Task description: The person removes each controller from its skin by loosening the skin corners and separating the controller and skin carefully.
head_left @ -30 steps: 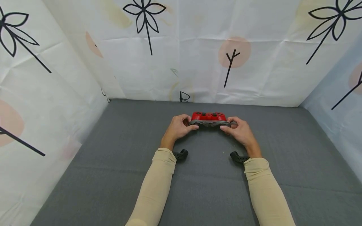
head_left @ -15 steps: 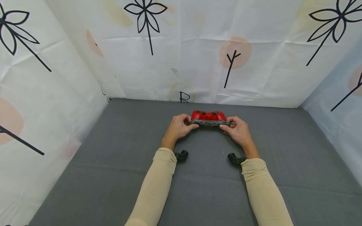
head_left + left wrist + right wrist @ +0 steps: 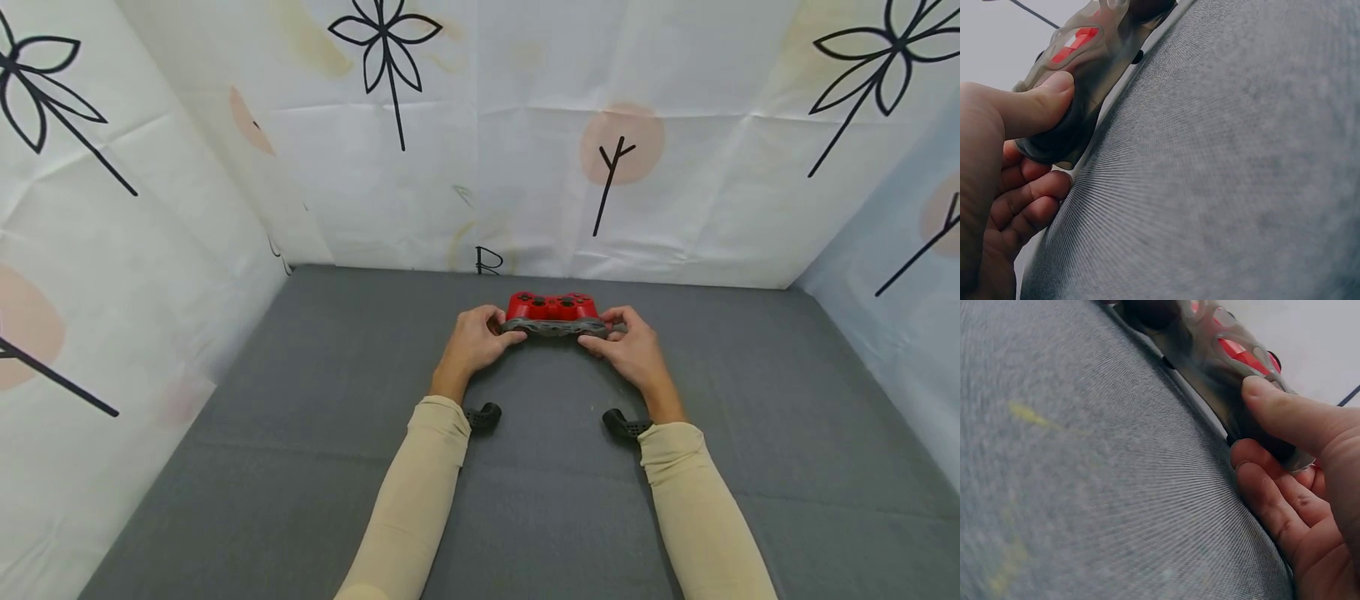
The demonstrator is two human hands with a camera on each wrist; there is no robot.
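Near the back of the grey table (image 3: 360,375), in the head view, a red game controller (image 3: 551,307) sits on a translucent grey stand (image 3: 555,327). My left hand (image 3: 474,337) holds the stand's left end, thumb on the near side and fingers behind or below. At the right end, my right hand (image 3: 630,346) grips it the same way. Through gaps in the stand (image 3: 1100,72), red shows in the left wrist view. The right wrist view has the right thumb (image 3: 1266,394) pressed on the stand's end. The fingertips behind the stand are partly hidden.
A white sheet (image 3: 525,183) with printed flowers and trees hangs behind the table and along both sides. Dark curved wrist pieces (image 3: 483,417) stick out inward from both sleeves. The table's back edge lies just beyond the controller.
My right hand and forearm have shifted slightly left and the right thumb lies further inward along the stand. The controller and stand have barely moved; the left hand keeps its hold.
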